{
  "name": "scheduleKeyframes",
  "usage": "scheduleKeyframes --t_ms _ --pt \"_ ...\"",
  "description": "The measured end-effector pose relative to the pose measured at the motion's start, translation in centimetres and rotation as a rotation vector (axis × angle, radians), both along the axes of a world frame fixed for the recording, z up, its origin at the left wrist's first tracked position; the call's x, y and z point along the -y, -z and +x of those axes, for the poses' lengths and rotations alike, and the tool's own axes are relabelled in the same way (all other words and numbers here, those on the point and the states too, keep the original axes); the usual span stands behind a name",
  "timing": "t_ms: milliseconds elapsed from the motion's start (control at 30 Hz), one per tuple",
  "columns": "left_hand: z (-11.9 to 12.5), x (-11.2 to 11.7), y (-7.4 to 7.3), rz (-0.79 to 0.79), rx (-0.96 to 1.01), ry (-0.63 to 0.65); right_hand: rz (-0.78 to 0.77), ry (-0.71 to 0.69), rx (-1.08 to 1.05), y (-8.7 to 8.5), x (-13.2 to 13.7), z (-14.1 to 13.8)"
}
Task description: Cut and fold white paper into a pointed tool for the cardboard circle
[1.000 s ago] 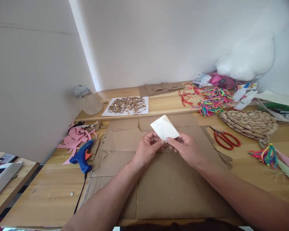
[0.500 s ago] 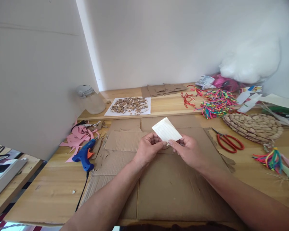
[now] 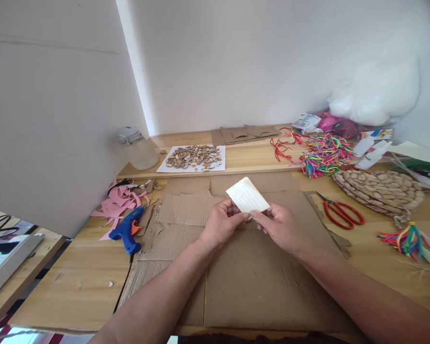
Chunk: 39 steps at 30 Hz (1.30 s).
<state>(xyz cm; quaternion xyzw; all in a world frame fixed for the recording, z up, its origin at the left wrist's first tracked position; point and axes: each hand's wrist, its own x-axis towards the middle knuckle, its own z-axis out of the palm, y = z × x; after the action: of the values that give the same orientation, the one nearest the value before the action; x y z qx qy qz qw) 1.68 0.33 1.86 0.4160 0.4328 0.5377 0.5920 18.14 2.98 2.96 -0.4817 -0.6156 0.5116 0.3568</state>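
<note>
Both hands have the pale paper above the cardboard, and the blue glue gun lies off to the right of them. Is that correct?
Not quite: the head view shows the blue glue gun lying off to the left, not the right. The left hand and right hand do hold the pale paper above the cardboard.

Head view, forward and down (quite near) onto the table [image 3: 64, 296].

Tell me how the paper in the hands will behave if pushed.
The paper is likely light, since it looks thin. It seems fairly stiff: its far end sticks out flat without sagging, though the left hand and right hand hold only its near edges. A firm push could crease it, as that end looks unsupported.
</note>
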Motion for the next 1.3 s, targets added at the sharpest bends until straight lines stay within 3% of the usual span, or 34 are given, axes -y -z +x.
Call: scheduleKeyframes --t_ms 367,600,767,1067,1300 --pt "0.0 0.0 0.0 0.07 -0.128 0.021 0.012 0.015 0.025 0.2 0.0 0.1" --pt "-0.1 0.0 -0.2 -0.002 -0.082 0.001 0.04 -0.013 0.025 0.2 -0.3 0.4" --pt "-0.3 -0.2 0.0 0.068 -0.119 -0.024 0.039 -0.004 0.06 0.2 -0.4 0.5" --pt "-0.6 -0.3 0.3 0.064 -0.137 -0.073 -0.031 -0.11 0.046 0.9 0.0 0.0" --pt "-0.7 -0.2 -0.3 0.004 -0.073 -0.088 0.004 -0.144 0.09 1.0 -0.2 0.2"
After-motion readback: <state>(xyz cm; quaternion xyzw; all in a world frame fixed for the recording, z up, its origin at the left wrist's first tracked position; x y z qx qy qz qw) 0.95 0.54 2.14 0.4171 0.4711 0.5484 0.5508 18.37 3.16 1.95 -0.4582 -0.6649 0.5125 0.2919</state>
